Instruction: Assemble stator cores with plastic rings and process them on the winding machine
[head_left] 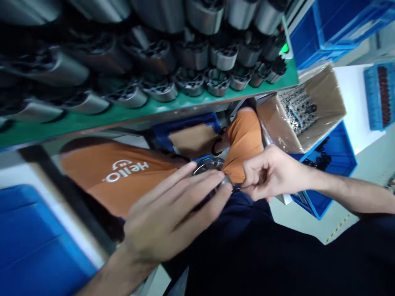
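My left hand (175,209) is closed around a round metal part (210,163) with a shiny rim, held above my lap. Its fingers cover most of that part, so only the rim and a bit of its near end show. At the near end, my right hand (271,172) makes a pinch with thumb and forefinger. A thin dark strand (239,188) runs from these fingertips toward the part. Whether the strand is fixed to the part I cannot tell.
Rows of metal cylinders (188,84) stand on a green bench (154,107) ahead. At right, a cardboard box (328,92) of small metal parts rests over a blue crate (342,152) with black pieces. Another blue bin (37,238) is at lower left. Orange shorts (101,172) cover my legs.
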The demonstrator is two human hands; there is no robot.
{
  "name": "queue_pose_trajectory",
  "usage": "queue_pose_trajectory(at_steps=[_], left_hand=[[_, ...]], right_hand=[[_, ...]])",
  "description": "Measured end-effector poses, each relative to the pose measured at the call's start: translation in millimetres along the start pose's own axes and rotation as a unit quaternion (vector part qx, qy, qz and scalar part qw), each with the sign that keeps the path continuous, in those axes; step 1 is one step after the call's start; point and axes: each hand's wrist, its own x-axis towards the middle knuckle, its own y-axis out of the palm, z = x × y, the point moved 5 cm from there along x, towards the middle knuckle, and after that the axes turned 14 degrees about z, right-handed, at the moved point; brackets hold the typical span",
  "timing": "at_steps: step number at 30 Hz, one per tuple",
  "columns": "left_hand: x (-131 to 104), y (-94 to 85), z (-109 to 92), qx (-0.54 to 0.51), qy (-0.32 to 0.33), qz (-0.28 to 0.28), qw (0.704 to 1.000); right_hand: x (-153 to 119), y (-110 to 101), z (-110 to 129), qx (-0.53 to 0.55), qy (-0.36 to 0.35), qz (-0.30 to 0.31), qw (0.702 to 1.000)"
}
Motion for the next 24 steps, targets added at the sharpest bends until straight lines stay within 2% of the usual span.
queue_pose_trajectory(at_steps=[1, 2, 4, 5, 7, 8, 9, 10, 13, 15, 17, 20, 22, 24], left_hand=[[1.3, 5.1, -2.9, 0.035, 0.039, 0.010, 0.999], [2.0, 10.0, -4.0, 0.061, 0.062, 0.018, 0.996], [2.2, 16.7, 2.0, 0.067, 0.036, 0.028, 0.997], [1.5, 18.6, 6.3, 0.058, 0.015, 0.028, 0.998], [-1.3, 21.0, 13.1, 0.055, -0.006, 0.026, 0.998], [-2.7, 21.7, 15.7, 0.055, -0.007, 0.022, 0.998], [-4.0, 22.2, 17.9, 0.053, -0.007, 0.017, 0.998], [-4.9, 22.6, 19.6, 0.050, -0.005, 0.013, 0.999], [-4.7, 23.2, 20.0, 0.047, -0.003, 0.014, 0.999], [-0.3, 21.3, 16.8, 0.038, -0.020, 0.005, 0.999], [10.0, 19.0, 11.8, -0.006, -0.054, -0.020, 0.998], [35.4, 21.4, 0.7, -0.093, -0.096, -0.053, 0.990], [50.6, 24.9, -5.8, -0.117, -0.112, -0.059, 0.985], [53.8, 24.8, -6.2, -0.125, -0.128, -0.065, 0.982]], right_hand=[[-8.1, 0.2, 7.3, -0.117, -0.046, -0.040, 0.991], [-18.5, 0.2, 14.5, -0.231, -0.087, -0.078, 0.966], [-42.1, -8.6, 20.1, -0.374, -0.121, -0.136, 0.910], [-54.5, -22.5, 17.0, -0.398, -0.102, -0.173, 0.895], [-80.9, -71.3, -1.9, -0.402, 0.023, -0.274, 0.873], [-96.0, -102.6, -16.5, -0.396, 0.112, -0.333, 0.848], [-111.6, -134.8, -33.6, -0.397, 0.217, -0.384, 0.805], [-123.9, -164.3, -49.6, -0.397, 0.273, -0.410, 0.775], [-144.7, -235.5, -100.8, -0.389, 0.366, -0.410, 0.739], [-150.2, -263.6, -130.8, -0.384, 0.406, -0.387, 0.734], [-152.0, -278.1, -152.0, -0.385, 0.427, -0.369, 0.730], [-150.5, -285.4, -168.1, -0.396, 0.437, -0.358, 0.724], [-149.2, -285.0, -169.2, -0.405, 0.432, -0.360, 0.721], [-151.2, -281.6, -160.3, -0.414, 0.419, -0.376, 0.715]])
